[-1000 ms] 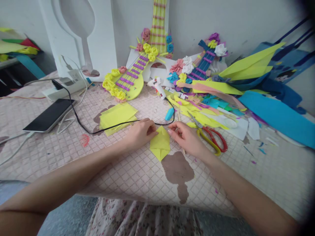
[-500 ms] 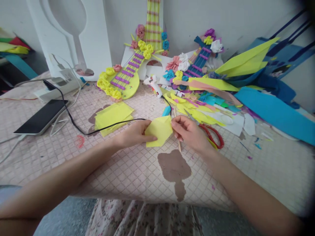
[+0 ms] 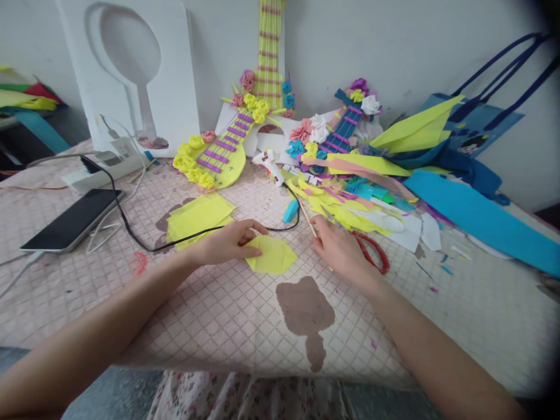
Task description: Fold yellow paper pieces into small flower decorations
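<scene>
A small folded yellow paper [image 3: 273, 255] lies flat on the pink quilted table cover [image 3: 227, 315]. My left hand [image 3: 227, 240] pinches its left edge against the table. My right hand [image 3: 339, 249] is closed round a thin wooden stick [image 3: 307, 219] that points up and to the left, just right of the paper. Red-handled scissors [image 3: 371, 252] lie right behind that hand.
Yellow paper sheets [image 3: 196, 213] lie under a black cable [image 3: 131, 224]. A phone [image 3: 70, 219] and power strip [image 3: 102, 163] are at left. A glue gun [image 3: 269, 163], decorated paper guitars [image 3: 227, 154], loose paper scraps [image 3: 350, 195] and blue sheets [image 3: 476, 213] crowd the back right.
The yellow paper, held up between both hands half a second ago, now lies flat on the table. My right hand has let go of it and holds the stick.
</scene>
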Action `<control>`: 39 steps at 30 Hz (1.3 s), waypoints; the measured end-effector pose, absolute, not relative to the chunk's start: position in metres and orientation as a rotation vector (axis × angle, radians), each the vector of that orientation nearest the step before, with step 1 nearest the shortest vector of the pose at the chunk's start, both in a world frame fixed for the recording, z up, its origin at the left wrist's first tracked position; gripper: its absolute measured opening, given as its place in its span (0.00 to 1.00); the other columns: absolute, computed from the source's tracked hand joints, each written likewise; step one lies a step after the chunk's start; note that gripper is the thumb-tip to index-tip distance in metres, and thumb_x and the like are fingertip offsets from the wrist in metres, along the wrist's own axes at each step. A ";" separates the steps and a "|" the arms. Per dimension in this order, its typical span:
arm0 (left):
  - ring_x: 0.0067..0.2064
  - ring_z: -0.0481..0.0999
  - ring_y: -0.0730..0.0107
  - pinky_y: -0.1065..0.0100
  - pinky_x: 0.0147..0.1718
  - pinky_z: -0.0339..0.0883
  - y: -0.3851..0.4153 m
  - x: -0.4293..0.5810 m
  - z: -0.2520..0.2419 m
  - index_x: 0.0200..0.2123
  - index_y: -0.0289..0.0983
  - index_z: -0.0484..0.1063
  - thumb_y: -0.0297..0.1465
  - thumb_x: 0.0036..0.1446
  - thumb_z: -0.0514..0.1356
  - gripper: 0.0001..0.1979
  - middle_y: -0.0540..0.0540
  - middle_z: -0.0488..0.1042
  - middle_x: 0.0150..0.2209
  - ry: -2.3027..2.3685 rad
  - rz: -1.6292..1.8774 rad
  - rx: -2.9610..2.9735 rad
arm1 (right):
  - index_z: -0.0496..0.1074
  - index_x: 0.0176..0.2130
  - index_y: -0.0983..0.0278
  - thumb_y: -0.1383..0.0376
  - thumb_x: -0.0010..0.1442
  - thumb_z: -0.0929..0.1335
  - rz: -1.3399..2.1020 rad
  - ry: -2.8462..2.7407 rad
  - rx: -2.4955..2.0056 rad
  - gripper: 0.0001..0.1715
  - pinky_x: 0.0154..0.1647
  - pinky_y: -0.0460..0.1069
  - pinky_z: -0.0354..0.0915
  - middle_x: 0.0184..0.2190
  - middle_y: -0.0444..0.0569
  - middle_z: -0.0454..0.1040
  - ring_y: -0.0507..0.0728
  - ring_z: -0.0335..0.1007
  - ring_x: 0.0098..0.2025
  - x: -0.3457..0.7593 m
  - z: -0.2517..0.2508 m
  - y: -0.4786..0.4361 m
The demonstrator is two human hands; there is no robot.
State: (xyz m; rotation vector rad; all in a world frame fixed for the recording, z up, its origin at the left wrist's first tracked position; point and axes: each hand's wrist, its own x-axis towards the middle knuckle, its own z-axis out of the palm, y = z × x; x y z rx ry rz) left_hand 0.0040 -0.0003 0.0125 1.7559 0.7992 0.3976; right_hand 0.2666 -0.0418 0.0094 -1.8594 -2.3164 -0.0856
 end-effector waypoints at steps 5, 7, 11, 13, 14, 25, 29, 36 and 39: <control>0.25 0.64 0.79 0.76 0.23 0.56 0.001 0.003 0.011 0.48 0.35 0.62 0.36 0.53 0.60 0.20 0.55 0.65 0.25 0.797 0.424 1.844 | 0.64 0.45 0.63 0.69 0.60 0.62 -0.187 -2.263 -1.837 0.12 0.23 0.48 0.55 0.39 0.55 0.73 0.59 0.71 0.33 0.273 0.005 -0.037; 0.24 0.63 0.79 0.76 0.23 0.56 0.001 0.002 0.010 0.49 0.35 0.61 0.36 0.54 0.60 0.20 0.56 0.62 0.24 0.790 0.428 1.848 | 0.65 0.43 0.63 0.68 0.60 0.63 -0.102 -2.195 -1.727 0.09 0.27 0.49 0.59 0.39 0.53 0.73 0.59 0.70 0.35 0.269 0.008 -0.040; 0.24 0.64 0.78 0.75 0.23 0.57 0.001 0.002 0.009 0.50 0.34 0.59 0.37 0.55 0.59 0.22 0.55 0.64 0.25 0.784 0.418 1.835 | 0.66 0.38 0.62 0.66 0.62 0.63 0.245 -2.128 -1.461 0.03 0.34 0.49 0.63 0.32 0.47 0.72 0.54 0.69 0.33 0.254 0.013 -0.050; 0.24 0.64 0.78 0.75 0.22 0.58 0.000 0.002 0.009 0.50 0.35 0.60 0.38 0.57 0.58 0.21 0.54 0.66 0.26 0.793 0.414 1.829 | 0.66 0.38 0.62 0.66 0.62 0.63 0.367 -2.135 -1.395 0.03 0.34 0.48 0.62 0.32 0.45 0.72 0.53 0.68 0.32 0.247 0.012 -0.054; 0.24 0.64 0.78 0.76 0.22 0.58 0.000 0.002 0.009 0.49 0.35 0.60 0.38 0.58 0.56 0.19 0.54 0.66 0.25 0.800 0.415 1.824 | 0.66 0.38 0.62 0.66 0.62 0.63 0.401 -2.139 -1.369 0.03 0.33 0.47 0.62 0.32 0.45 0.72 0.52 0.68 0.33 0.244 0.011 -0.055; 0.25 0.69 0.78 0.76 0.23 0.63 -0.003 0.002 0.012 0.44 0.35 0.65 0.34 0.52 0.61 0.16 0.52 0.71 0.28 0.903 0.443 1.544 | 0.64 0.41 0.61 0.57 0.55 0.71 0.362 -2.492 -1.182 0.17 0.39 0.51 0.65 0.44 0.50 0.69 0.58 0.70 0.43 0.248 0.014 -0.060; 0.26 0.70 0.78 0.76 0.23 0.63 -0.002 0.003 0.014 0.42 0.35 0.65 0.33 0.51 0.62 0.16 0.51 0.72 0.29 0.933 0.482 1.449 | 0.64 0.44 0.62 0.58 0.57 0.69 0.277 -2.524 -1.161 0.17 0.39 0.52 0.66 0.46 0.53 0.68 0.59 0.69 0.45 0.248 0.012 -0.060; 0.33 0.72 0.72 0.69 0.31 0.67 -0.004 0.001 0.012 0.41 0.34 0.67 0.35 0.52 0.61 0.15 0.46 0.73 0.36 1.034 0.622 1.812 | 0.66 0.36 0.63 0.68 0.64 0.61 0.244 -2.539 -1.114 0.05 0.36 0.48 0.64 0.38 0.49 0.70 0.54 0.68 0.38 0.248 0.005 -0.060; 0.38 0.71 0.70 0.66 0.38 0.66 -0.013 -0.005 0.014 0.40 0.36 0.69 0.38 0.53 0.62 0.14 0.46 0.72 0.39 1.062 0.705 2.130 | 0.66 0.35 0.63 0.69 0.63 0.63 0.395 -2.514 -1.111 0.03 0.37 0.47 0.63 0.38 0.48 0.69 0.53 0.68 0.38 0.248 0.003 -0.060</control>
